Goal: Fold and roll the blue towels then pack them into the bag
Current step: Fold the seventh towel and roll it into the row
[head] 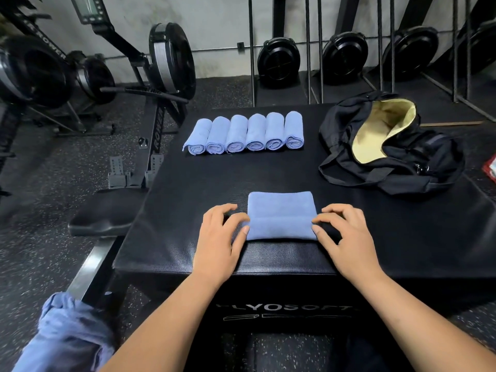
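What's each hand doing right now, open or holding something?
Left hand: pinches the left edge of the folded towel.
Right hand: pinches the right edge of the same towel.

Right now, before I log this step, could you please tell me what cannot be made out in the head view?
Head view only:
- Bag interior: only yellow lining near the opening shows; its own black fabric hides the bottom.
- Blue cloth heap, lower left: cut by the frame edge, so its towel count is unknown.
- Red-and-white item: cut off by the right edge, unidentifiable.
- Folded towel: its top face hides the layers beneath.
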A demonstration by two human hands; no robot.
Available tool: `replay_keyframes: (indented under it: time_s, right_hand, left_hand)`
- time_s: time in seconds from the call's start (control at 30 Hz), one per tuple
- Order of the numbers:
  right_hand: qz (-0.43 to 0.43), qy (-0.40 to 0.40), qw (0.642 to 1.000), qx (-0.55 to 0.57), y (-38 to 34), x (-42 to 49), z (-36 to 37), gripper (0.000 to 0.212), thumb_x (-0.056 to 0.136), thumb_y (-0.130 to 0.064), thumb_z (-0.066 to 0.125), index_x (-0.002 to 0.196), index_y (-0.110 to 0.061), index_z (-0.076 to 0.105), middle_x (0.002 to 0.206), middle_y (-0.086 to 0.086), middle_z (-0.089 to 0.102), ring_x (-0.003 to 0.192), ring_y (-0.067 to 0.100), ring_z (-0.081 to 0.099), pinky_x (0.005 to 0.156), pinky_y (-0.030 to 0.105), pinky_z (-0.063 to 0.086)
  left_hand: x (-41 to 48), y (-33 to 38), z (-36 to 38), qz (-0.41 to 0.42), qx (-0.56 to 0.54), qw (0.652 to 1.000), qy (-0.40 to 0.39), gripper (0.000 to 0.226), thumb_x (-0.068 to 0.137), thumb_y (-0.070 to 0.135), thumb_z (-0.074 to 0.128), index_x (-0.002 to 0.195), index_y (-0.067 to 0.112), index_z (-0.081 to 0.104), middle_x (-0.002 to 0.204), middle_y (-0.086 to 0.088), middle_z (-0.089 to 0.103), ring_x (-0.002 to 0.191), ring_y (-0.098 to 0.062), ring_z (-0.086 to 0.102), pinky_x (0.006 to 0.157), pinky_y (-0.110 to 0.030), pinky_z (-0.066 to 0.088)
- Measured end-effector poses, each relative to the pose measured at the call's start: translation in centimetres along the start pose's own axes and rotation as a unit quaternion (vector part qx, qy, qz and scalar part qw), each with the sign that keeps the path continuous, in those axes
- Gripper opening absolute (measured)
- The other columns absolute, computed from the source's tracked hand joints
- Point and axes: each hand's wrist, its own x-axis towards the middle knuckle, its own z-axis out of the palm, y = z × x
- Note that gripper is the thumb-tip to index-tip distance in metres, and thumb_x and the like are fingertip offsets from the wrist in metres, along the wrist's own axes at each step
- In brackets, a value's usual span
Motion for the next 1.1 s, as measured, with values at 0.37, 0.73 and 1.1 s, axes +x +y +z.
replay_keyframes:
  time_s: [0.37,0.73,1.1]
  right_hand:
    - [-0.01,-0.037,0.996,-0.075,0.6,0.3,0.4,0.046,0.083,-0.041,0.082,0.126,-0.031,0.07,0.127,-0.013,0.053,0.125,0.019,0.045,0.103,0.042,0.047]
    - [0.002,-0.025,1.0,-0.003,1.3,0.5,0.4,0.038,0.086,-0.054,0.062,0.092,-0.02,0.076,0.114,-0.018,0.061,0.12,0.018,0.047,0.1,0.047,0.046]
    - [0.013,-0.029,0.999,0.029,0.0,0.4,-0.3,0.02,0.094,-0.029,0.075,0.112,-0.035,0.069,0.119,-0.022,0.06,0.116,0.012,0.051,0.096,0.033,0.046]
  left_hand:
    - [0.3,-0.4,0.3,-0.01,0.05,0.998,-0.044,0.045,0.097,0.053,0.066,0.139,0.039,0.062,0.145,0.007,0.046,0.143,-0.024,0.033,0.118,-0.043,0.036]
    - [0.2,-1.1,0.3,-0.031,-0.036,0.998,-0.05,0.036,0.102,0.057,0.053,0.095,0.029,0.074,0.14,0.016,0.053,0.146,-0.016,0.03,0.118,-0.043,0.034]
    - [0.8,-0.6,0.2,-0.047,-0.053,0.997,-0.024,0.026,0.101,0.05,0.064,0.126,0.045,0.064,0.138,0.014,0.051,0.14,-0.013,0.034,0.115,-0.035,0.034]
